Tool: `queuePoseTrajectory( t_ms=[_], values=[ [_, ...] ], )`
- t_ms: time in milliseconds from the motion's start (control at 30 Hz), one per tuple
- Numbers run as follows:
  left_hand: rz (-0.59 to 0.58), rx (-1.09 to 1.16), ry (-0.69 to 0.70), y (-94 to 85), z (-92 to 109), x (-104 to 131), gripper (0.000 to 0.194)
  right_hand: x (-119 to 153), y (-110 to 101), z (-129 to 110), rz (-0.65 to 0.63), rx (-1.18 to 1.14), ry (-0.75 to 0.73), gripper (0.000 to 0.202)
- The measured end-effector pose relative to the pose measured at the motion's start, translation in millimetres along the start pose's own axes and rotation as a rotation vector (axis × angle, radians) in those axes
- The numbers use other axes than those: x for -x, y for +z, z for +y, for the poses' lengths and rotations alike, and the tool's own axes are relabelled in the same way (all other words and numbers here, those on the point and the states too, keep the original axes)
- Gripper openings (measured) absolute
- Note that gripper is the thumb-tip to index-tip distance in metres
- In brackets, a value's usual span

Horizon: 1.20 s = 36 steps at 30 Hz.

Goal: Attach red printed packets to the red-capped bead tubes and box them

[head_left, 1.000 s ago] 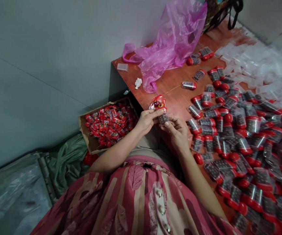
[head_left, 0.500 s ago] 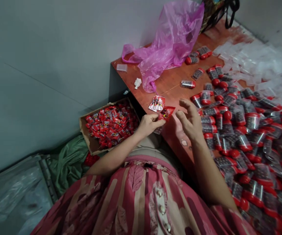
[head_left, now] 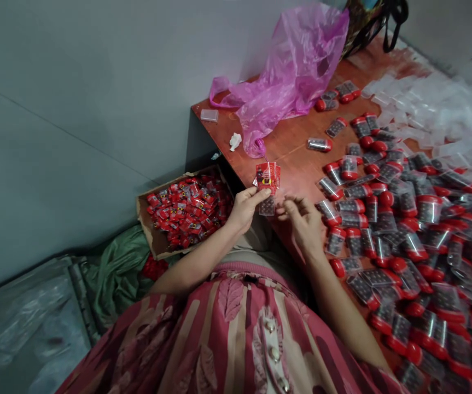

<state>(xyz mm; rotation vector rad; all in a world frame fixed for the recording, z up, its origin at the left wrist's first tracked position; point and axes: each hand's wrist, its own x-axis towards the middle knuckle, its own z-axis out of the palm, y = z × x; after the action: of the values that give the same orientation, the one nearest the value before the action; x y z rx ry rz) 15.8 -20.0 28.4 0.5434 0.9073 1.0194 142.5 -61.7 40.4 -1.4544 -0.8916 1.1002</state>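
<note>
Red-topped glossy sachet [head_left: 267, 183] with a clear lower half of dark beads is hanging over the wooden table [head_left: 297, 164] edge, its print too blurred to read. Left hand [head_left: 244, 208] is pinching it; right hand [head_left: 303, 221], fingertips pressed together, is hovering just beside.

Pink plastic bag [head_left: 291, 71] is seen crumpled at the far end of the bench [head_left: 297, 164]. Clear empty sleeves [head_left: 432, 109] are heaped at far right. White scrap [head_left: 234, 141] and small clear packet [head_left: 209, 115] are found near the bench's left edge. Green cloth [head_left: 116, 268] is bunched on the floor.
</note>
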Motion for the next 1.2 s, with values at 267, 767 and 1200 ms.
queuePoseTrajectory(
  t_ms=[267, 767, 1200],
  values=[
    [0.023, 0.148, -0.089, 13.6, 1, 0, 0.045, 18, 11, 14, -0.032, -0.077, 0.086, 0.029],
    [-0.162, 0.057, -0.209, 8.4, 2, 6, 0.039, 16, 15, 14, 0.034, -0.273, 0.141, 0.024],
    [-0.073, 0.198, -0.12, 8.9, -9, 13, 0.032, 4, 13, 14, 0.043, -0.212, 0.023, 0.029]
  ],
)
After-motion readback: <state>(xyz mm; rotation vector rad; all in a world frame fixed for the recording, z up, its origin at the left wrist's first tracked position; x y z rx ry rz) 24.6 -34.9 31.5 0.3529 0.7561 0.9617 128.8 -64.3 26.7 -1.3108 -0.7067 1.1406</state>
